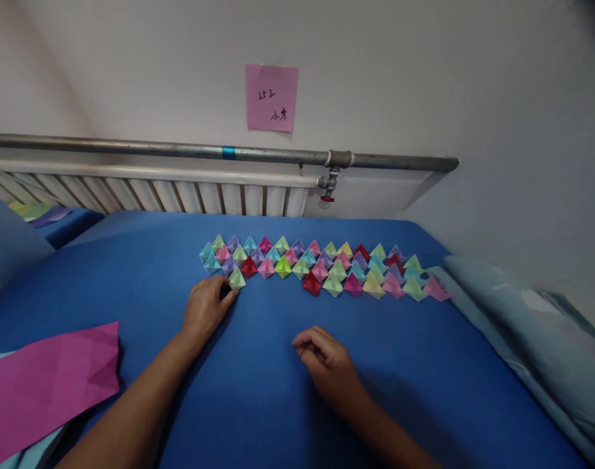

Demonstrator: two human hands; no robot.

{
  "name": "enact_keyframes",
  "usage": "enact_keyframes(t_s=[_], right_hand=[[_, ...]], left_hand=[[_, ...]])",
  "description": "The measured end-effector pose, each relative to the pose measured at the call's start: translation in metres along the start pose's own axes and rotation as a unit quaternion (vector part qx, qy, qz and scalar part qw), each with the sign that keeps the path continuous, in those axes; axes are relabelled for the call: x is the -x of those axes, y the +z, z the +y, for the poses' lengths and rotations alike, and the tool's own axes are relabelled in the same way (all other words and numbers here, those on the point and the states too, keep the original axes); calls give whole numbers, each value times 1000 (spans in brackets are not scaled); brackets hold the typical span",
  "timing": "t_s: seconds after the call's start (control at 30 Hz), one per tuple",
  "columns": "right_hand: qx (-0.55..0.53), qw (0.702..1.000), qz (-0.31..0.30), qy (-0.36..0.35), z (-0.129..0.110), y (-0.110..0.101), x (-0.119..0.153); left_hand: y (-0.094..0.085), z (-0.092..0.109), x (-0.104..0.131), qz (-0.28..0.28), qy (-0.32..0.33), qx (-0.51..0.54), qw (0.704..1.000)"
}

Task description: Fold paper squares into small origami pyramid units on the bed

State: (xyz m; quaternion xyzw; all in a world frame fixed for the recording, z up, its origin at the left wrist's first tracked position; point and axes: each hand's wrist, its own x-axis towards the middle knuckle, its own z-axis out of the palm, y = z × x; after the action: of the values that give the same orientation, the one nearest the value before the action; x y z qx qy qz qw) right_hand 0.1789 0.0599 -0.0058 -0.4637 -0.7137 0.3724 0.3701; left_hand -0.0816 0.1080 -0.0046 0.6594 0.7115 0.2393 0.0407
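4 staggered rows of small folded paper pieces [267, 267] run across the far half of the blue table [258, 371]. At the near row's left end sits a pale green piece [237, 280], right at the fingertips of the left hand [207, 306]. That hand's thumb touches the piece's near edge and the forefinger lies at its left side, the 2 tips slightly apart; I cannot tell whether they grip it.

The right hand [325, 359] is nearer the viewer, to the right of the pale green piece and well apart from it. Its fingers curl inward with the thumb tucked against the forefinger; whether anything is inside, I cannot tell.

In the near row, blue tabletop shows between the pale green piece and a red piece [312, 284], the first of 7 pieces going right. More tabletop stretches between the 2 hands.

At the right edge, a pale blue-green cloth [536, 326] reaches the row's last pink piece [437, 289]. At the lower left, a magenta sheet [53, 384] lies beside the left forearm. Along the far edge stand a white radiator [209, 197] and a metal pipe [155, 147].
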Motion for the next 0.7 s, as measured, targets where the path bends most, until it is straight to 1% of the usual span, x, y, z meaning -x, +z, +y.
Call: enact_keyframes(t_s=[0.47,0.63,0.7], right_hand=[[8,1000,5,-23,1,2,0],[4,1000,4,-15,1,2,0],[1,1000,3,-15,1,2,0]], left_hand=[[3,-2,-3,15,1,21,1000],[3,-2,-3,19,4,35,999],[3,-1,0,40,7,46,998]])
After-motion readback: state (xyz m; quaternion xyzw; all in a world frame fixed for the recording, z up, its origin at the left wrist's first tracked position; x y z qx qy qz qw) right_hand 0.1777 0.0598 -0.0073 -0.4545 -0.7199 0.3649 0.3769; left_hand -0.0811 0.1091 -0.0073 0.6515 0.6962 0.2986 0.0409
